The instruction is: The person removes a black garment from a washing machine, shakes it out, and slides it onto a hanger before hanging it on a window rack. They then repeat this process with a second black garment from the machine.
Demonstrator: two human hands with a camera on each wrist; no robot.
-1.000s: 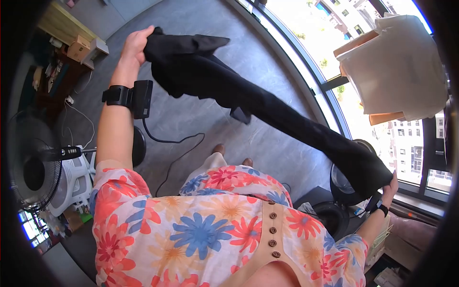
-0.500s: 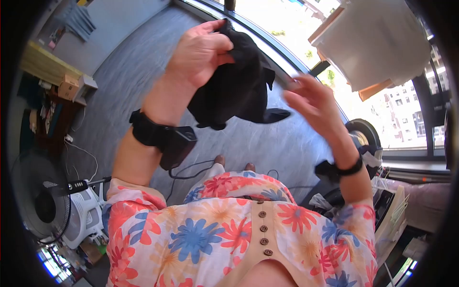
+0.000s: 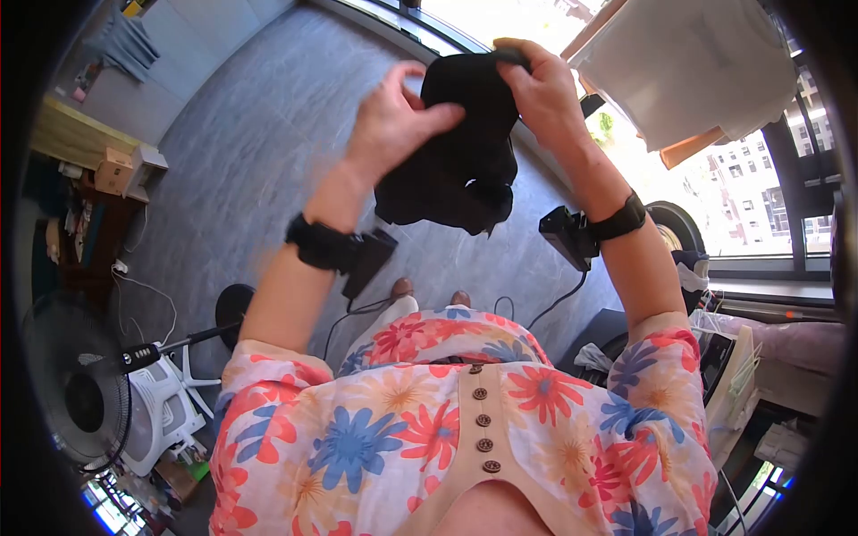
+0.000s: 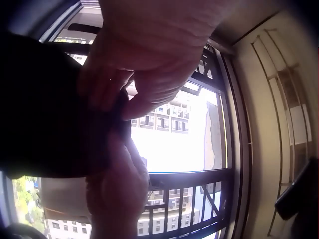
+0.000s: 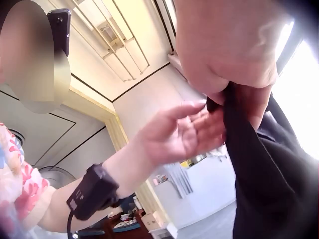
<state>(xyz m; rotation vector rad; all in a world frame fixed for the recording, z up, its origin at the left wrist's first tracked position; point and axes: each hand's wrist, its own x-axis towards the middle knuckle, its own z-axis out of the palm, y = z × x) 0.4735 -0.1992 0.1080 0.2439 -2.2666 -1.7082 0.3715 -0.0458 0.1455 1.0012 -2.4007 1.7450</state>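
A black garment [image 3: 447, 170] hangs bunched in front of my chest in the head view, its lower end loose above the floor. At its top right edge my right hand [image 3: 547, 94] pinches the fabric between thumb and fingers. My left hand [image 3: 393, 125] is at the garment's upper left, thumb apart from the fingers and lying over the cloth. The right wrist view has the left hand [image 5: 182, 134] with extended fingers reaching the fabric, just below the gripping right hand [image 5: 234, 55]. Dark cloth fills the left of the left wrist view.
A fan [image 3: 85, 393] and a white chair frame [image 3: 165, 402] stand at the left. Wide windows [image 3: 742, 196] run along the right, where pale fabric [image 3: 688, 71] hangs. Cables trail over the grey floor [image 3: 268, 134]. Cardboard boxes [image 3: 113, 170] sit at the far left.
The garment went from stretched out between both hands to gathered in front of me. The right hand came off it, moved inward and now grips its top edge; the left hand's grip has loosened.
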